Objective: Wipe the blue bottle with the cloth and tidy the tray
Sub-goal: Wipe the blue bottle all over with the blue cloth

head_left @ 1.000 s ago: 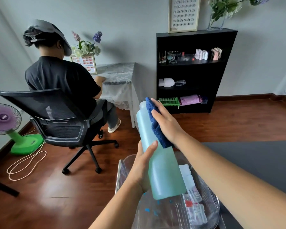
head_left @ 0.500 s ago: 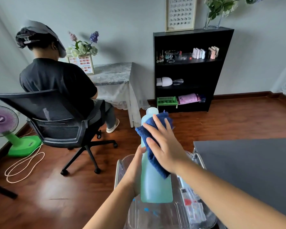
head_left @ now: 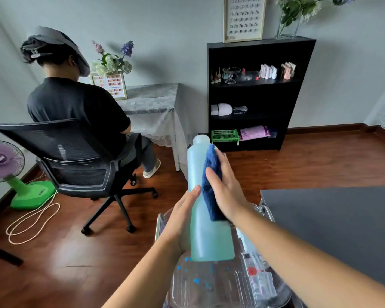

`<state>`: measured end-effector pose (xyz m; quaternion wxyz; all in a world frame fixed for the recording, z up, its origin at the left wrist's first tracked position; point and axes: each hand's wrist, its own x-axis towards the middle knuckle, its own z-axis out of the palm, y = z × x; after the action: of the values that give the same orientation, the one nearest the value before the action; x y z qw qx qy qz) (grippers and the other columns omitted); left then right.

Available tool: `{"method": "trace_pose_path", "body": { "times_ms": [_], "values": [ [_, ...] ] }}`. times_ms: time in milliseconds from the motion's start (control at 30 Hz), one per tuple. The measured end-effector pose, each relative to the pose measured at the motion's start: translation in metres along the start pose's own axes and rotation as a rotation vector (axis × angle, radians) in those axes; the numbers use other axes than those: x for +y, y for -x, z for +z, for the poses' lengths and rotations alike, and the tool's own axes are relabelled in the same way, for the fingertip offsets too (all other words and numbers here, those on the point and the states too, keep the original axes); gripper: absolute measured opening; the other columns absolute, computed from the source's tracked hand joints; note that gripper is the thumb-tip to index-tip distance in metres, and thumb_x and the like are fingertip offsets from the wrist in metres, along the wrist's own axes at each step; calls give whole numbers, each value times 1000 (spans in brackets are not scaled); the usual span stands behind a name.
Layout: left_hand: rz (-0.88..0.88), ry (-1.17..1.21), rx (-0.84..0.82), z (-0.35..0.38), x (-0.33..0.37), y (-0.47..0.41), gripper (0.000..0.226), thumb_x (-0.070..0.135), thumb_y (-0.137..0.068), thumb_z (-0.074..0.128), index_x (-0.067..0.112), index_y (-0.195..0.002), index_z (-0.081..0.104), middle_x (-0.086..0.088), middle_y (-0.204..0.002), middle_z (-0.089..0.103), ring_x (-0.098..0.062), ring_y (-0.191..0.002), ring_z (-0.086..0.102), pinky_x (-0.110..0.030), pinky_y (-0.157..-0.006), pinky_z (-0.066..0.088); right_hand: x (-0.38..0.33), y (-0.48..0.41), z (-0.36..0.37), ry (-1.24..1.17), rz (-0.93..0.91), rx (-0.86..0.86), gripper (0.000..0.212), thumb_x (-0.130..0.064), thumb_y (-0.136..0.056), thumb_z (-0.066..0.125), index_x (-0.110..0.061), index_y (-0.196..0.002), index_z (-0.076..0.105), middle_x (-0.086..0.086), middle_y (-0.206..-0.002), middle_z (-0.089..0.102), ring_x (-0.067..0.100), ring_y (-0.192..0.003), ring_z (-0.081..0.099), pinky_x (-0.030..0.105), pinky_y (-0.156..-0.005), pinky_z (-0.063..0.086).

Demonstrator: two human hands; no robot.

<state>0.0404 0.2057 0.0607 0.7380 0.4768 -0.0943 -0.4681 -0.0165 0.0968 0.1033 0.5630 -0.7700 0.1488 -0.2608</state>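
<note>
task thing: pale blue translucent plastic bottle (head_left: 209, 236), tall and round with a short neck, held upright and slightly tilted in mid-air, its base just above the clear plastic tray (head_left: 200, 285).
left hand (head_left: 180, 221): grips the bottle's lower half from its left side; the thumb lies up along the front wall, the fingers curl round the back and are hidden.
right hand (head_left: 227, 192): on the bottle's right side, fingers straight and held together, flat against the cloth and pressing it to the bottle's wall; the thumb lies on the cloth's front edge.
cloth: dark blue fuzzy cloth (head_left: 211, 187), bunched between the right palm and the bottle, covering its upper right side from below the neck down to about mid-height.
tray contents: small white and red packets (head_left: 260, 281) lie below and right of the bottle's base; blue flecks show below the base.
right of the bottle: dark grey flat tabletop (head_left: 333, 230), just beside the tray.
behind the bottle: black bookshelf (head_left: 298, 103) against the wall, with a green basket (head_left: 225, 135) on its lowest shelf.
left of the bottle, well apart: a seated person in a black shirt (head_left: 76, 107) on a black mesh office chair (head_left: 80, 165); farther left, a purple and green floor fan (head_left: 5, 161).
</note>
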Motion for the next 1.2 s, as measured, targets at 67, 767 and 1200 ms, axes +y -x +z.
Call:
{"method": "trace_pose_path", "body": {
  "times_ms": [67,767,1200],
  "values": [
    [-64,-2,-17,6,2,1,51,50,-85,59,16,-123,65,-16,-112,71,-32,-91,70,-39,-74,57,-6,-14,-2,61,17,9,51,-23,-96,45,-28,-145,28,-10,-153,27,-1,-134,31,24,-114,24],
    [369,-139,235,-8,13,-6,58,41,-67,74,33,-121,54,-9,-118,66,-31,-105,66,-48,-87,56,44,66,24,-152,51,-64,41,-45,-95,37,-44,-137,35,-33,-131,50,-11,-125,43,8,-101,33],
    [292,-337,88,-2,-46,-2,62,32,-75,76,46,-128,48,4,-121,67,-21,-108,67,-35,-80,57,30,-15,-3,-186,215,144,30,-18,-99,35,-15,-124,52,10,-120,62,25,-115,57,43,-104,41]
  ]
}}
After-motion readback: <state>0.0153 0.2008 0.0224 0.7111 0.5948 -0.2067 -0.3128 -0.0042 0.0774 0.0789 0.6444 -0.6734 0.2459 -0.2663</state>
